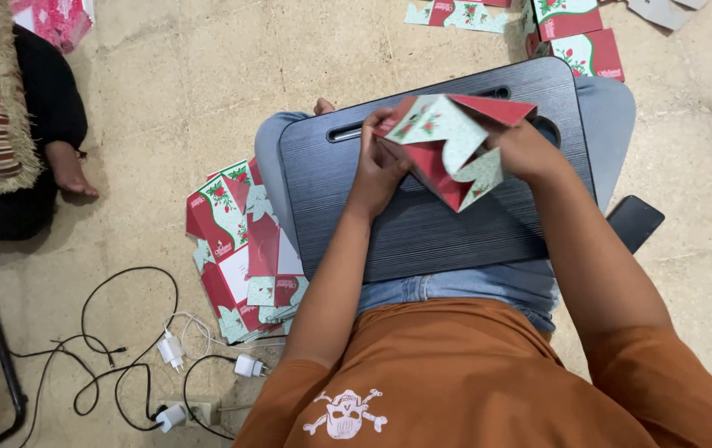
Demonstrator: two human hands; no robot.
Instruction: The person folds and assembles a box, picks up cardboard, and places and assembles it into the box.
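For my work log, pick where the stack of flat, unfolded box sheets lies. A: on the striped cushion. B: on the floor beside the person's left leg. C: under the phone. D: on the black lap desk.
B: the stack of flat sheets lies on the floor left of the lap desk, while both hands fold one box above it.

Left hand [379, 166] and right hand [526, 149] grip a half-folded carton [447, 145] above a lap tray [422, 224]

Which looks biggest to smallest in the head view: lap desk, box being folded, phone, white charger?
1. lap desk
2. box, held by the left hand and right hand; it sits nearer the camera, so it may look larger than it is
3. phone, partly hidden by the leg
4. white charger
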